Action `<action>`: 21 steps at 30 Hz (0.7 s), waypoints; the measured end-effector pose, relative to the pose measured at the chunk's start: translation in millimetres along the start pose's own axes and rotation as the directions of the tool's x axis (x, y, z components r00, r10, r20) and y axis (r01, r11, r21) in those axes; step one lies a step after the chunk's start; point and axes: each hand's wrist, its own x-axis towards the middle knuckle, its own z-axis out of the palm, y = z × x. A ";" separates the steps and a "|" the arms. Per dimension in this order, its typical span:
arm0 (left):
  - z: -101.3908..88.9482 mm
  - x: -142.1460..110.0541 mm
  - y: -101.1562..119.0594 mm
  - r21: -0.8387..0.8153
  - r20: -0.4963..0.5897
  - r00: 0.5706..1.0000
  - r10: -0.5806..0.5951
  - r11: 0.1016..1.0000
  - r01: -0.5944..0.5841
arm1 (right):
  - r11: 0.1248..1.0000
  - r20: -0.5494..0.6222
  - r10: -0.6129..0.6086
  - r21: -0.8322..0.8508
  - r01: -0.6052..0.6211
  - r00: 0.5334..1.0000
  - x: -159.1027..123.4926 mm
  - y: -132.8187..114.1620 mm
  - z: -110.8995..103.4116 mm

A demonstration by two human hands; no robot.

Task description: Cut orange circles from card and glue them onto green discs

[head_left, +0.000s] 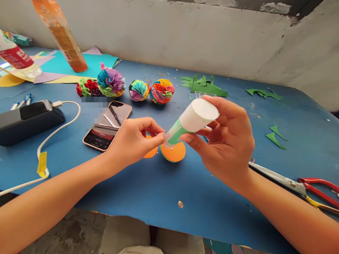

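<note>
My right hand (pixel 227 141) is wrapped round a white and green glue stick (pixel 182 127), holding it tilted with the broad white end up. The lower end of the tube is over an orange paper circle (pixel 173 152), which has a green edge beneath it. My left hand (pixel 140 137) is closed in a pinch, its thumb and fingertips beside that lower end. What lies between those fingertips is hidden. A second orange circle (pixel 151 152) lies partly behind my left hand. Left of that hand, a phone (pixel 108 123) rests on the blue table.
Colourful ruffled paper balls (pixel 162 91) sit at the back, with green paper scraps (pixel 203 86) to their right. Scissors (pixel 293 183) lie beyond my right forearm. Two bottles (pixel 66 46), a black device (pixel 29 120) and its white cable (pixel 57 128) stand left.
</note>
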 end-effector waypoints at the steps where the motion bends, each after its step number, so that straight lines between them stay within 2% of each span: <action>1: 0.2 -0.2 0.6 -0.002 -0.009 1.000 0.001 1.000 -0.001 | 1.000 -0.002 -0.009 0.011 0.009 1.000 0.2 0.6 0.3; 13: 1.1 -0.3 -0.4 -0.011 -0.021 0.999 0.035 0.999 -0.036 | 0.997 -0.013 -0.016 -0.072 0.015 1.000 1.9 1.4 -5.3; 21: 3.8 -1.1 0.7 -0.052 0.003 1.000 -0.010 0.999 0.010 | 0.998 -0.062 -0.037 -0.052 0.034 0.997 0.6 1.6 -1.1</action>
